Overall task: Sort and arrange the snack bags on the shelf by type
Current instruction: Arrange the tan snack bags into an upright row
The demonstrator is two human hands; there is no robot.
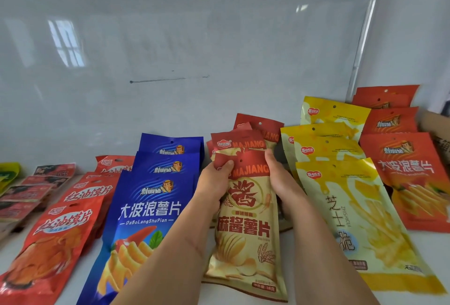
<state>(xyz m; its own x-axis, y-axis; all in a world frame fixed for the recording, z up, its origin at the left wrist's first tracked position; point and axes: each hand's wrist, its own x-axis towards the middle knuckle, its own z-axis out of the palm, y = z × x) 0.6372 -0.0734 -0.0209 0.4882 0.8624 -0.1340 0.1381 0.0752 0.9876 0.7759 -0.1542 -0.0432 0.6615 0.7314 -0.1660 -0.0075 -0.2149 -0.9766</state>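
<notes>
The person's left hand [214, 178] and right hand [280, 178] both hold the front MAJIANG sesame-paste chip bag [246, 226], a cream pouch with a red top band that lies flat on the white shelf [185, 300]. The left thumb presses on the red band at the pouch's upper left corner with the fingers curled underneath; the right hand closes along the pouch's upper right edge, fingers tucked behind it and out of sight. Gripping at both top corners seems meant to square this pouch over the other MAJIANG bags [243, 139] fanned out behind it, so that the type forms one overlapping column. The neighbouring types already lie that way: the blue wavy-chip bags [151, 209] just to the left, the red chili-oil bags [63, 236] beyond them, a row of small dark-and-red packets [31, 190] at the far left, the yellow cheese-stick bags [350, 214] just to the right, and the orange wavy-chip bags [409, 170] at the far right, each stepped back toward the whiteboard [182, 49] so every label shows. The sorting looks nearly finished; this middle column is the least tidy, its rear pouches tilted and askew. A yellow-green bag [8, 173] sits at the left edge, its type unreadable.
</notes>
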